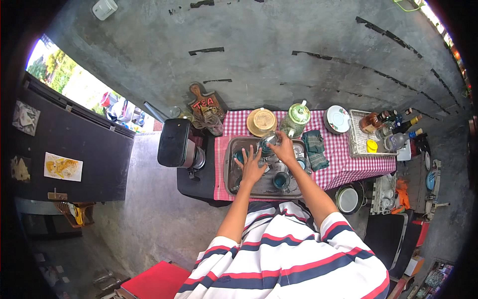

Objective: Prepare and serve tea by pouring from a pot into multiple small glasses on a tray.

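Observation:
A brown serving tray [257, 191] lies on a table with a red-and-white checked cloth, several drinking glasses on it. My right hand [284, 149] grips a clear glass [269, 140] near the tray's back edge. My left hand [253, 167] is over the tray's left half with fingers spread; whether it touches a glass beneath is hidden. A bluish glass [281, 180] stands near the tray's front, and others stand partly behind my right forearm. Just behind the tray are a wooden bowl on a plate [263, 120] and a green patterned teapot [298, 115].
Right of the tray lie a folded dark green cloth [316, 150], stacked plates [337, 119] and a white wicker basket [353, 141] of bottles. A black coffee machine [174, 142] stands at the left, near a wooden board [206, 104]. A grey wall rises behind.

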Tool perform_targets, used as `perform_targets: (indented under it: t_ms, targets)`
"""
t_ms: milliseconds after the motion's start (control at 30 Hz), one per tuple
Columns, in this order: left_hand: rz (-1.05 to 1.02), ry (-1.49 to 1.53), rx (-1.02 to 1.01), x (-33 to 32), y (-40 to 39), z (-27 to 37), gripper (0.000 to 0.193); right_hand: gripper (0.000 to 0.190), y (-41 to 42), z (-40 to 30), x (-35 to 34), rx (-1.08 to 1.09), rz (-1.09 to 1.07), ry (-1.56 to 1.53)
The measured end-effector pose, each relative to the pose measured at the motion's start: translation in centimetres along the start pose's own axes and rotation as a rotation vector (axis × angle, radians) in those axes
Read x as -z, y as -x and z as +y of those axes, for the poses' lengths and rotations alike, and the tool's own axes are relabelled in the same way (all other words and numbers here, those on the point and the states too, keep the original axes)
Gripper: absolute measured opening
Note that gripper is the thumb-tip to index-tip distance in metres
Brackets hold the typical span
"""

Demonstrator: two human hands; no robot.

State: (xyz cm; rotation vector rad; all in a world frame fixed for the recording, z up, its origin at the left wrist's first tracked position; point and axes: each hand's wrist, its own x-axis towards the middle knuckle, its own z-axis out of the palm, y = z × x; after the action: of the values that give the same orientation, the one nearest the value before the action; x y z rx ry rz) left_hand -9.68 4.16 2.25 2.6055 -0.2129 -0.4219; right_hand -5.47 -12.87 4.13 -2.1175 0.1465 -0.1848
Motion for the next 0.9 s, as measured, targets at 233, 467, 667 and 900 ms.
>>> perform_targets:
  t_ms: [233, 467, 667, 900]
  targets:
    - [0.029, 0.021, -0.009, -0.4, 0.2, -0.4, 0.075, 0.062, 0.7, -0.7, -0.4, -0.047, 0.002, -0.055]
    - [0.006, -0.003, -0.01, -0.5, 0.2, -0.4, 0.075, 0.062, 1.4, -0.3, -1.0, -0.094, 0.067, -0.128]
    - [-0.015, 0.017, -0.025, -0.1, -0.1, -0.3, 0.075, 0.061, 1.3, -0.5, -0.8, -0.118, 0.096, -0.079]
    - [-0.023, 0.052, -0.023, 0.2, -0.1, -0.5, 0.073, 0.061, 1.3, -0.2, -1.1, -0.03, 0.122, -0.092]
